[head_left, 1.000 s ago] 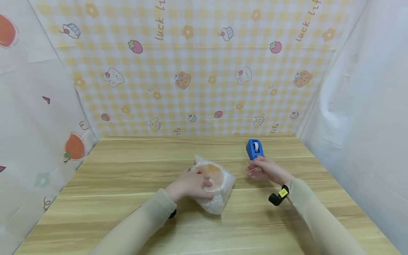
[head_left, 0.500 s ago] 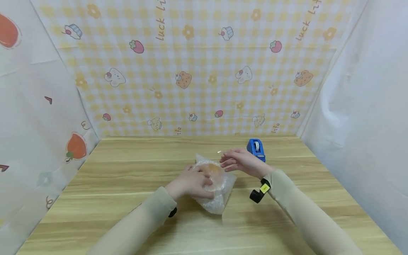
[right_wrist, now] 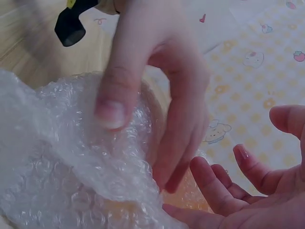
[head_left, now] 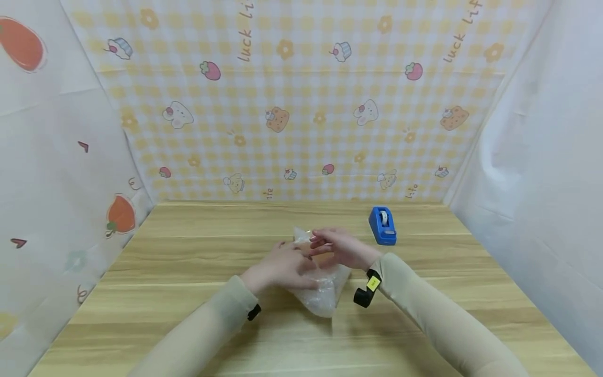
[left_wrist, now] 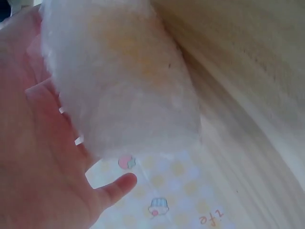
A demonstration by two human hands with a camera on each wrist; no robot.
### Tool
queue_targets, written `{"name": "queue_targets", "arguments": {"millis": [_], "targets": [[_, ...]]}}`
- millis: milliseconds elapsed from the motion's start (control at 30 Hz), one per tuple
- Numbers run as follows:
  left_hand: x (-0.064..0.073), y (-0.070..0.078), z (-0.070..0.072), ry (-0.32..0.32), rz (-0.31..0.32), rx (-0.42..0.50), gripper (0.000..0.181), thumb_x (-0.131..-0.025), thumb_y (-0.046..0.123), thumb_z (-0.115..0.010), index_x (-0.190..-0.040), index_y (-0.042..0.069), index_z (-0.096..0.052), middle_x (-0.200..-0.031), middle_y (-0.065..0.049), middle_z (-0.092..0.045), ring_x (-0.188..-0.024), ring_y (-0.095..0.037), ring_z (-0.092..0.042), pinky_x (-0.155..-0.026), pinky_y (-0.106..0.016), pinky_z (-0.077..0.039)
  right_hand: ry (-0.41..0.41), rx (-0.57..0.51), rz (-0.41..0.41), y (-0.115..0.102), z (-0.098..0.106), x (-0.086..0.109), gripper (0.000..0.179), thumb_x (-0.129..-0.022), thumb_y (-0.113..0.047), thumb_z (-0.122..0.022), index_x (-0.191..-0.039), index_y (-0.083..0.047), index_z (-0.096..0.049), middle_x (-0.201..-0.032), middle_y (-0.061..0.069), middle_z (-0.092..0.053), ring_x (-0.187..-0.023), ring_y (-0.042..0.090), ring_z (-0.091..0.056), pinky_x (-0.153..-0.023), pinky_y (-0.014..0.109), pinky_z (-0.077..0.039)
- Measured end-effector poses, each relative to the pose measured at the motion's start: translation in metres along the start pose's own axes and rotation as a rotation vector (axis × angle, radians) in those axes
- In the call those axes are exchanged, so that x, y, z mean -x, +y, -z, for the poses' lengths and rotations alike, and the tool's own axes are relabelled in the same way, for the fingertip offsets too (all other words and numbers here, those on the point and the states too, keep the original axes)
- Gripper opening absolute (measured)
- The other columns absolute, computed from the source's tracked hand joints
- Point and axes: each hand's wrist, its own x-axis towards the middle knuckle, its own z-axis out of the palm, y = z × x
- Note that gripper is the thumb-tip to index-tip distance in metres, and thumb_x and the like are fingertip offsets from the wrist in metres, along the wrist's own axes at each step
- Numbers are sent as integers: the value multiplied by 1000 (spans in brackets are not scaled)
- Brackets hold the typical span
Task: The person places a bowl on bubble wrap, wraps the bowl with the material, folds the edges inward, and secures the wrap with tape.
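Note:
A round orange-toned thing (head_left: 325,259), wrapped in bubble wrap (head_left: 320,305), lies on the wooden table. My left hand (head_left: 282,267) grips the bundle from the left; in the right wrist view its thumb (right_wrist: 112,112) lies along the wrap and its fingers arch over toward the far side. The left wrist view shows the wrap (left_wrist: 128,105) filling the space beside that hand. Over the bundle's far right part is my right hand (head_left: 341,247), fingers spread and loosely bent in the right wrist view. A tiny pale strip (head_left: 308,231) shows at its fingertips.
A blue tape dispenser (head_left: 382,226) with a white roll stands at the back right of the table (head_left: 188,262). Behind the table hangs a yellow checked cloth (head_left: 301,131), with white cloths at both sides.
My right hand has moved left from the tape dispenser to the wrapped bundle, with a small pale strip at its fingertips. The left hand stays on the bundle.

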Motion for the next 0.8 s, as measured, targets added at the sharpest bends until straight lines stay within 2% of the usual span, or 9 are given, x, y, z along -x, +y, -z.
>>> {"name": "queue_targets", "arguments": {"millis": [100, 233, 367, 433, 500, 567, 633, 700, 800], "targets": [[1, -4, 6, 46, -13, 29, 42, -84, 56, -63, -112, 26, -73, -128, 8, -62, -124, -26, -48, -106, -65, -19, -9, 23, -5, 0, -2, -1, 47, -100, -35, -49, -124, 5, -52, -118, 17, -57, -110, 30, -58, -95, 59, -43], [3, -10, 17, 137, 12, 73, 20, -85, 41, -67, -90, 25, -76, -97, 11, -70, -101, -17, -59, -104, -60, -24, -13, 27, -21, 1, -6, -3, 51, -99, -40, -49, -124, 4, -52, -118, 17, -58, -111, 29, -57, -92, 57, -46], [2, -17, 25, 315, 124, 113, 22, -86, 31, -66, -66, 22, -65, -62, 12, -58, -61, -11, -53, -85, -43, -41, -21, 18, -28, 2, -8, -3, 60, -98, -45, -48, -128, 7, -48, -123, 20, -55, -110, 29, -58, -85, 50, -51], [-1, -22, 26, 417, 174, 157, 21, -87, 27, -65, -68, 20, -63, -62, 9, -58, -53, -11, -48, -70, -36, -43, -23, 18, -28, 2, -8, -3, 63, -98, -46, -48, -128, 9, -47, -125, 22, -53, -110, 28, -58, -82, 47, -52], [-4, -27, 28, 473, 208, 212, 13, -88, 26, -65, -80, 17, -68, -75, 6, -65, -59, -12, -53, -64, -33, -45, -26, 34, -29, 2, -8, -3, 63, -99, -46, -47, -129, 9, -46, -127, 23, -52, -109, 28, -58, -81, 45, -52], [-8, -31, 28, 477, 215, 259, 13, -89, 26, -64, -93, 16, -72, -92, 2, -70, -73, -16, -60, -69, -35, -47, -23, 47, -30, 2, -8, -4, 61, -99, -46, -46, -127, 9, -47, -125, 23, -53, -109, 28, -59, -81, 44, -52], [-10, -33, 29, 420, 226, 320, 20, -91, 27, -63, -101, 14, -73, -104, -1, -70, -89, -20, -62, -79, -39, -47, -19, 67, -27, 3, -9, -4, 60, -99, -45, -47, -126, 8, -48, -123, 22, -54, -107, 28, -59, -80, 44, -52], [-11, -35, 28, 365, 232, 363, 23, -92, 29, -62, -101, 13, -75, -106, -2, -69, -99, -21, -60, -84, -41, -45, -19, 95, -19, 3, -9, -4, 60, -98, -46, -47, -126, 8, -49, -122, 21, -55, -107, 28, -60, -80, 44, -52], [-12, -37, 27, 317, 246, 435, 22, -91, 31, -62, -94, 14, -76, -103, 0, -68, -99, -20, -58, -83, -41, -44, -21, 131, -11, 2, -11, -4, 60, -98, -46, -47, -126, 7, -51, -121, 20, -55, -106, 27, -61, -80, 43, -52]]}}
